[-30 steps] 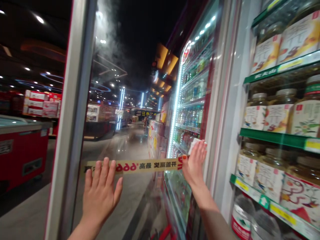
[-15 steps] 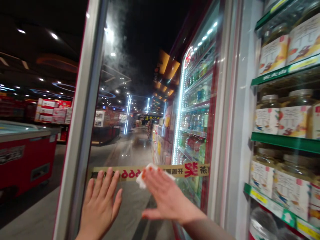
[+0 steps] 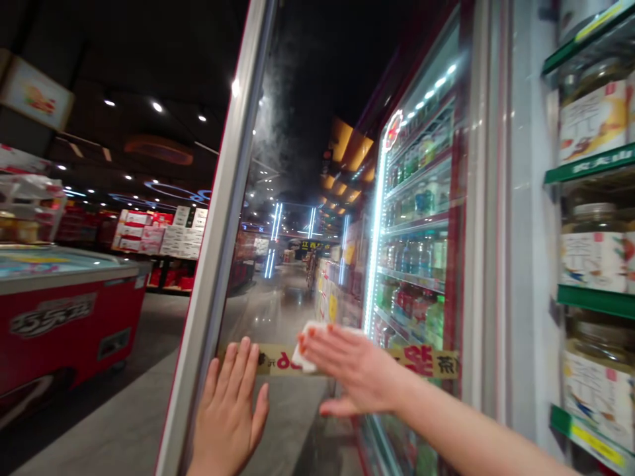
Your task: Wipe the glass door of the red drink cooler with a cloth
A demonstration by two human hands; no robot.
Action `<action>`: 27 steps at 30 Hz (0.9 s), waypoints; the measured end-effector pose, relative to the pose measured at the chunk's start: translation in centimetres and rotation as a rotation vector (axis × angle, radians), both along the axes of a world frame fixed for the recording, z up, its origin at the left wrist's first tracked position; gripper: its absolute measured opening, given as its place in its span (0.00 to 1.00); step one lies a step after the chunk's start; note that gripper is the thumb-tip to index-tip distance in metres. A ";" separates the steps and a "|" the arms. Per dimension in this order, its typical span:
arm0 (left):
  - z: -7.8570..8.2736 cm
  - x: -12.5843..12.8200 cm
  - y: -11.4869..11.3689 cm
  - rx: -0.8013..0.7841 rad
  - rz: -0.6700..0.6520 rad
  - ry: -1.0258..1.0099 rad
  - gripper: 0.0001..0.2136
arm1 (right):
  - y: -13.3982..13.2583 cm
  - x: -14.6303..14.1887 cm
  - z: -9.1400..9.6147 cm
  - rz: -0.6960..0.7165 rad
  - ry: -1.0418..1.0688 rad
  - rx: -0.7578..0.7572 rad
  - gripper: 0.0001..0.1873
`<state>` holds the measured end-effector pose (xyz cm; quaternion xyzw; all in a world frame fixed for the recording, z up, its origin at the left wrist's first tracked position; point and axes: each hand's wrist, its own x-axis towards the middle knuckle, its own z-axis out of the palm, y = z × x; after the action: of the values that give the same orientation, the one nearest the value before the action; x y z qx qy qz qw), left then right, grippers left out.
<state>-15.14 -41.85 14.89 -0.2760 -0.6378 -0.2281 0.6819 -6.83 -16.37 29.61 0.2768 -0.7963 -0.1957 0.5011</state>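
Observation:
An open glass fridge door (image 3: 278, 218) stands in front of me, fogged near the top, with a tan printed strip (image 3: 426, 361) stuck across its lower part. My left hand (image 3: 229, 413) lies flat and open against the glass near the door's grey frame (image 3: 218, 218). My right hand (image 3: 354, 370) reaches across from the right, fingers stretched out, pressing a small white cloth (image 3: 303, 344) against the glass over the strip.
Fridge shelves (image 3: 590, 165) with green edges at the right hold labelled jars. More lit drink fridges (image 3: 417, 218) run down the aisle. A red chest freezer (image 3: 64, 317) stands at the left, with stacked boxes (image 3: 159, 231) behind it.
My right hand with the cloth has swept left along the strip from the door's right edge to the middle. The left hand stays flat on the glass. The view has turned left.

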 end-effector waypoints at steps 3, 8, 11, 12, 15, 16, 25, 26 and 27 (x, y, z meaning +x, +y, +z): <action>0.3 0.1 -0.1 -0.016 0.039 0.037 0.35 | 1.7 0.4 7.4 -0.152 0.198 -0.278 0.46; 0.4 0.1 -0.1 -0.015 0.047 0.051 0.35 | -0.6 0.4 8.6 -0.097 0.243 -0.122 0.50; 0.2 -0.1 -0.1 -0.005 0.042 0.047 0.35 | -3.0 0.0 5.6 0.146 0.025 0.470 0.41; 0.1 -0.2 -0.1 -0.008 0.046 0.046 0.35 | -3.2 -0.2 6.2 0.173 0.001 0.518 0.40; 0.1 -0.3 -0.1 -0.024 0.071 0.044 0.35 | -2.7 -0.9 12.2 0.049 0.110 0.169 0.43; 0.2 -0.3 -0.2 -0.027 0.075 0.044 0.35 | -2.6 -1.2 14.2 -0.039 0.183 -0.057 0.43; -0.6 -0.4 -0.3 -0.017 0.020 0.084 0.38 | -8.1 -3.0 9.1 0.170 -0.073 0.663 0.37; -0.8 -0.5 -0.3 -0.004 0.005 0.091 0.40 | -8.3 -3.1 10.7 0.128 -0.043 0.548 0.38; -1.0 -0.6 -0.3 0.012 -0.007 0.095 0.42 | -8.5 -3.2 12.8 0.063 0.011 0.363 0.39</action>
<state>-15.78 -42.14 13.91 -0.2846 -0.6025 -0.2208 0.7123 -10.01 -24.86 42.38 0.3864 -0.7361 -0.3218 0.4532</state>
